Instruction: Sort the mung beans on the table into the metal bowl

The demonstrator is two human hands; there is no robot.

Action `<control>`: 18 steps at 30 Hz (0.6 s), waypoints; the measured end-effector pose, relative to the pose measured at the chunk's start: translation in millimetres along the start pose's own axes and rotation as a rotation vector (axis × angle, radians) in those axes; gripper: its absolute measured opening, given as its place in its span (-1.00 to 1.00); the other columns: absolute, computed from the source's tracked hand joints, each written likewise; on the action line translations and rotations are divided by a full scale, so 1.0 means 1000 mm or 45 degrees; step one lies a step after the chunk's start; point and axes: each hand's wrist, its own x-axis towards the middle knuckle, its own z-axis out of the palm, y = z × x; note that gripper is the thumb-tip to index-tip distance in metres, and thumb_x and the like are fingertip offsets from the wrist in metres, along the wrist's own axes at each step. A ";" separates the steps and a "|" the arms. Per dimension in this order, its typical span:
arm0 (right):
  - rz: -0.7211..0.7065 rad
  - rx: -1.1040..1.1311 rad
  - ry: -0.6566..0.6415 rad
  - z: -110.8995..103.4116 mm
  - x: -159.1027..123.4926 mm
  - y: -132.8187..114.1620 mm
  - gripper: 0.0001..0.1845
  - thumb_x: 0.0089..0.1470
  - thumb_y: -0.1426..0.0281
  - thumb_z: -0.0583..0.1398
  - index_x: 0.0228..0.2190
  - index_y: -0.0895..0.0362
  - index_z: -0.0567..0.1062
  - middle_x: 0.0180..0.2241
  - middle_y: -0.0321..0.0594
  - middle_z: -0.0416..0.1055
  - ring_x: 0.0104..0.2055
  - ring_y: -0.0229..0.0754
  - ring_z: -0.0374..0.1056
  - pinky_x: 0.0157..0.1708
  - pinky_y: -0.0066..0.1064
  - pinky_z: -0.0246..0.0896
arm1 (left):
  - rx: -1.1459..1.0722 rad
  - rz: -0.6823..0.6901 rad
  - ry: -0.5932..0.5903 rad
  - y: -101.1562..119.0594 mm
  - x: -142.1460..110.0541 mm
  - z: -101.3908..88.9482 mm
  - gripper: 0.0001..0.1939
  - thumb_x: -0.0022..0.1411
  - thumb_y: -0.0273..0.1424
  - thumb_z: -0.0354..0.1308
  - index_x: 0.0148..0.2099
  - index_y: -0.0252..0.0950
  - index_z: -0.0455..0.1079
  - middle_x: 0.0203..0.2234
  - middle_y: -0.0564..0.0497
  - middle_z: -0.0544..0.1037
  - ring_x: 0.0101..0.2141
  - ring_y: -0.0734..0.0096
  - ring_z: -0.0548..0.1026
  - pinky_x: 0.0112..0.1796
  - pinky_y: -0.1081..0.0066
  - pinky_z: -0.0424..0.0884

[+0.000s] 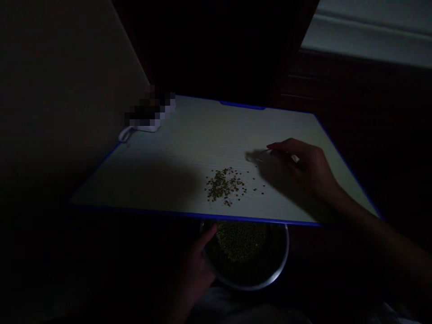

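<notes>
My right hand [305, 164] is closed around a small, pale spoon [259, 157], its tip low over the white board [189, 135]. Its bowl end is dim and hard to make out. To the left of the spoon lies a loose patch of small green beans [224, 184], with a few strays to the right. Below the board's near edge, my left hand [200, 258] grips the left rim of a round metal bowl [270, 280]. More green beans [241, 240] fill part of this bowl. Its far side is hidden under the board.
The board has a raised blue edge [243, 220]. At its far left corner rests a white device [151, 127] with a wrist strap, partly pixelated. A pale wall or panel [67, 67] rises at the left. The surroundings are very dark.
</notes>
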 end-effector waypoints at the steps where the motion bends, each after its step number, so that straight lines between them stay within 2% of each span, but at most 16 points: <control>1: -0.007 -0.005 -0.012 0.004 0.010 0.004 -0.64 0.29 0.48 0.13 0.00 0.15 0.65 -0.10 -0.04 0.65 -0.10 -0.04 0.55 -0.08 -0.17 0.39 | -0.018 0.001 0.016 -0.002 0.002 0.004 -0.74 0.24 -0.51 0.39 -0.05 -0.14 0.61 -0.08 -0.04 0.77 0.27 0.09 0.48 0.34 -0.01 0.24; 2: -0.021 -0.002 -0.036 0.009 0.020 0.007 -0.64 0.27 0.50 0.14 -0.01 0.15 0.66 -0.11 -0.04 0.66 -0.11 -0.04 0.56 -0.06 -0.16 0.38 | -0.035 -0.006 0.018 -0.003 0.004 0.011 -0.74 0.24 -0.52 0.38 -0.06 -0.12 0.61 -0.13 -0.02 0.78 0.28 0.11 0.48 0.35 0.05 0.25; 5: -0.084 0.044 -0.183 0.021 0.043 0.011 -0.70 0.22 0.55 0.21 -0.11 0.11 0.69 -0.10 -0.12 0.67 -0.09 -0.08 0.56 -0.02 -0.21 0.39 | -0.084 -0.056 -0.004 -0.001 0.005 0.031 -0.85 0.35 -0.47 0.27 -0.06 -0.26 0.62 -0.16 -0.11 0.79 0.20 0.01 0.56 0.29 0.02 0.36; 7: -0.103 0.075 -0.257 0.025 0.047 0.012 -0.78 0.26 0.49 0.24 -0.12 0.11 0.67 -0.11 -0.15 0.65 -0.09 -0.11 0.56 0.01 -0.19 0.41 | -0.123 -0.058 -0.020 0.001 0.004 0.040 -0.84 0.39 -0.46 0.22 -0.06 -0.31 0.62 -0.17 -0.13 0.80 0.13 0.01 0.63 0.25 0.04 0.42; 8: -0.108 0.091 -0.289 0.025 0.046 0.013 -0.81 0.30 0.42 0.25 -0.10 0.12 0.64 -0.09 -0.15 0.64 -0.08 -0.12 0.55 0.02 -0.16 0.43 | -0.145 -0.052 -0.030 0.002 0.004 0.042 -0.83 0.41 -0.47 0.20 -0.05 -0.32 0.61 -0.17 -0.12 0.80 0.10 0.04 0.65 0.23 0.05 0.44; 11: -0.100 0.132 -0.380 0.023 0.034 0.016 -0.71 0.33 0.23 0.26 -0.01 0.13 0.55 0.01 -0.12 0.56 -0.03 -0.11 0.52 0.01 -0.11 0.49 | -0.193 -0.043 -0.078 0.000 0.005 0.041 -0.81 0.44 -0.45 0.18 -0.03 -0.37 0.60 -0.17 -0.14 0.80 0.02 0.07 0.69 0.18 0.09 0.50; 15: -0.044 0.173 -0.440 0.021 0.012 0.021 -0.64 0.34 0.22 0.26 0.08 0.11 0.51 0.10 -0.09 0.50 0.01 -0.08 0.50 0.00 -0.10 0.50 | -0.216 -0.047 -0.181 -0.007 0.012 0.036 -0.72 0.43 -0.40 0.22 0.12 -0.41 0.54 -0.22 -0.14 0.80 -0.09 0.11 0.74 0.08 0.14 0.57; 18: 0.006 0.192 -0.418 0.023 -0.001 0.020 -0.61 0.33 0.22 0.27 0.11 0.11 0.49 0.13 -0.08 0.48 0.04 -0.05 0.50 0.01 -0.08 0.50 | -0.207 -0.053 -0.253 -0.010 0.017 0.035 -0.60 0.43 -0.36 0.23 0.24 -0.41 0.46 -0.26 -0.12 0.80 -0.13 0.12 0.75 0.02 0.15 0.60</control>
